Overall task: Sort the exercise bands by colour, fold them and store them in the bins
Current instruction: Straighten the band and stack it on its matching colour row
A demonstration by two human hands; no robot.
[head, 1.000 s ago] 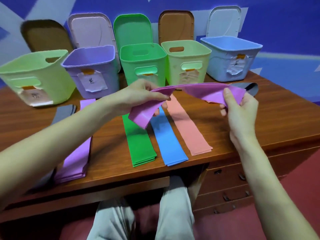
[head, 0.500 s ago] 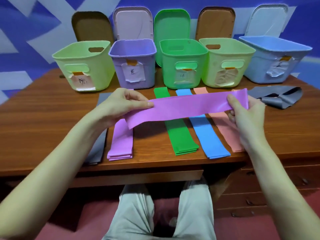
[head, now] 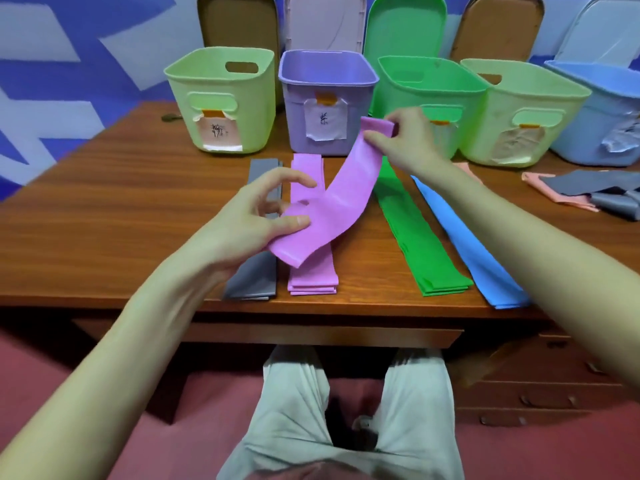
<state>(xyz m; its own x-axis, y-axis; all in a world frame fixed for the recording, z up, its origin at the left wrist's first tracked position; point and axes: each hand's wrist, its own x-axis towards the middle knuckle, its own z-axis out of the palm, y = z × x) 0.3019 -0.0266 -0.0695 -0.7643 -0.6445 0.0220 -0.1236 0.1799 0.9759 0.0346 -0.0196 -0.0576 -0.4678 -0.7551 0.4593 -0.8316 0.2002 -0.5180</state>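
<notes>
I hold a purple exercise band above the desk, stretched at a slant. My left hand pinches its near end and my right hand pinches its far end, close to the purple bin. Under the band lies a flat stack of purple bands. To its left sits a grey stack. A green stack and a blue stack lie to the right. A pink stack is mostly hidden behind my right forearm.
Five open bins stand in a row at the back of the wooden desk: light green, purple, green, yellow-green and blue. Their lids lean on the wall. Loose grey and pink bands lie at the right.
The band was held level and taut across the desk. Now my right hand has carried its end forward and left while my left hand drew back, turning the band lengthwise over the purple stack.
</notes>
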